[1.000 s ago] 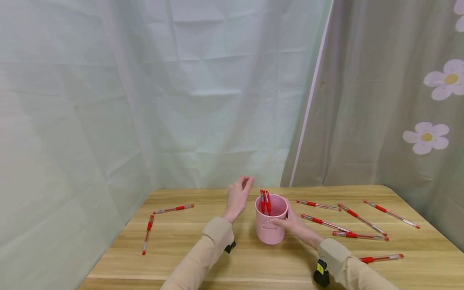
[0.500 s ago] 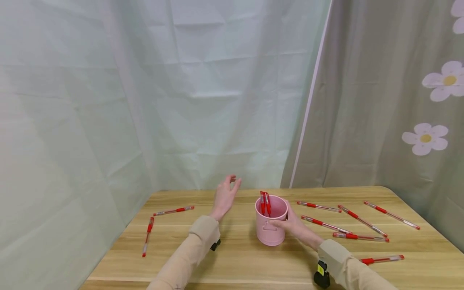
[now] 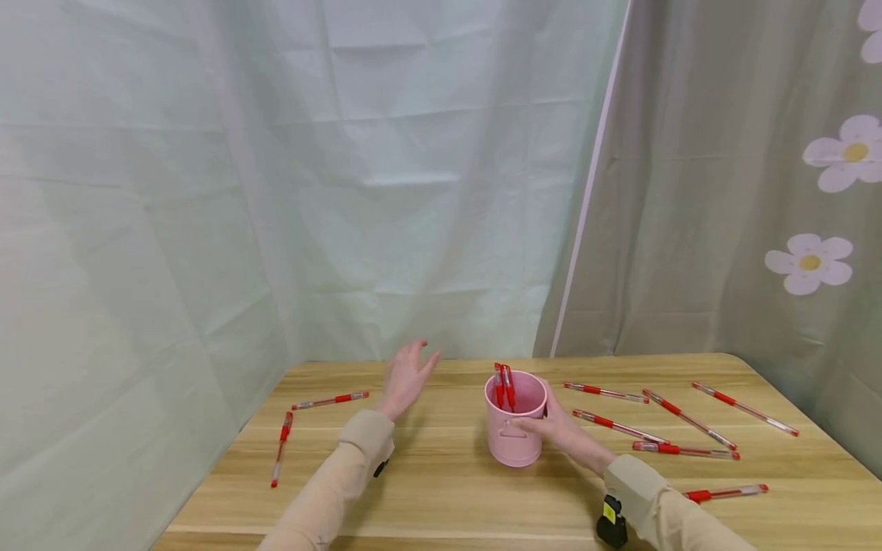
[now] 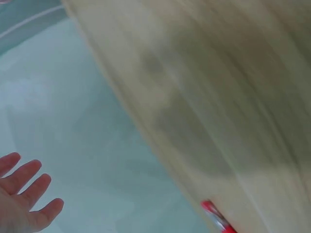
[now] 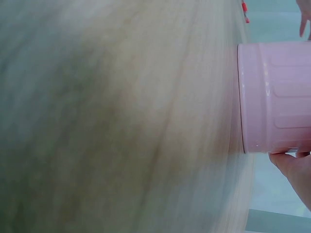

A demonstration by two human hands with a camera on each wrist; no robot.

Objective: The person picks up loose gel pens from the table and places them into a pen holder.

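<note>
A pink cup (image 3: pixel 515 428) stands upright mid-table with two red pens (image 3: pixel 504 383) leaning inside it. My right hand (image 3: pixel 551 430) grips the cup's right side; the right wrist view shows the cup (image 5: pixel 274 97) and a fingertip (image 5: pixel 291 165) on its rim. My left hand (image 3: pixel 406 375) hovers above the table, fingers spread and holding nothing, left of the cup and right of two red pens (image 3: pixel 329 399) lying on the table. In the left wrist view its straight fingers (image 4: pixel 26 194) are seen beside a blurred red pen tip (image 4: pixel 216 219).
Several red pens (image 3: pixel 654 425) lie scattered on the wooden table (image 3: pixel 441 490) to the right of the cup, one (image 3: pixel 725 491) near my right sleeve. Pale curtains hang behind; the table's left edge meets the curtain.
My left hand has moved away from the cup, leftward toward the pens on the left. My right hand and the cup have stayed put.
</note>
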